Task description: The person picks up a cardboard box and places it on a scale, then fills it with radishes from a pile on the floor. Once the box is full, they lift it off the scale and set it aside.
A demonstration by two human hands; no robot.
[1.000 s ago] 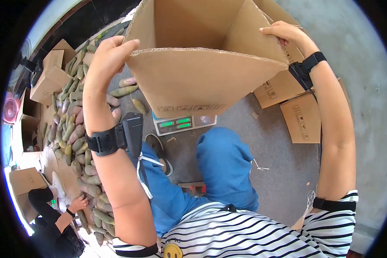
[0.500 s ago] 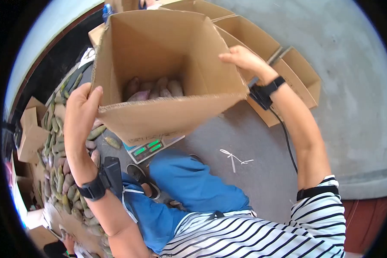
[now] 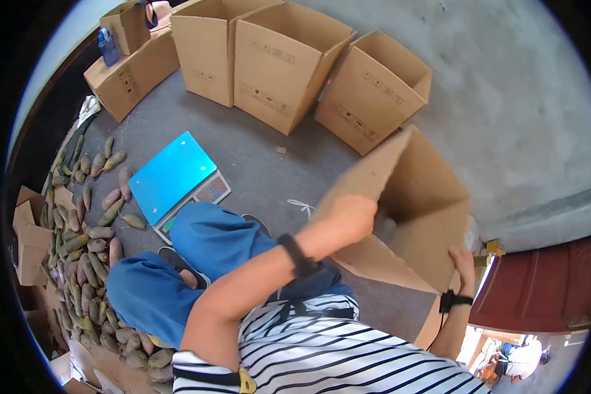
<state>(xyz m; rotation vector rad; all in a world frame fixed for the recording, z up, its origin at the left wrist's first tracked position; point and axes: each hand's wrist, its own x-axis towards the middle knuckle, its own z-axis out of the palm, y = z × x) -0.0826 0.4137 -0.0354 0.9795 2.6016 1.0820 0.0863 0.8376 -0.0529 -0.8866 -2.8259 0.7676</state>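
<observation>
A tall open cardboard box [image 3: 433, 197] hangs tilted at my right side, its mouth turned toward me. My left hand [image 3: 348, 226] is closed over the box's near-left edge. At the right rim, my right hand [image 3: 463, 266] grips the cardboard, with some fingers hidden. Deep inside the box is shadow, with a little of a pale thing visible. In front of my knees lies a digital scale [image 3: 174, 177], its blue plate bare.
Several open cardboard boxes [image 3: 282, 79] stand in a row ahead. Many long green and purplish root vegetables [image 3: 88, 262] cover the floor at left. A blue bottle [image 3: 109, 49] stands on a closed box [image 3: 134, 75]. Another person [image 3: 522, 358] is beyond the red door [image 3: 538, 282].
Both hands have carried the box off the scale and over to my right. My view has turned, and the scale's plate and the row of boxes now show fully.
</observation>
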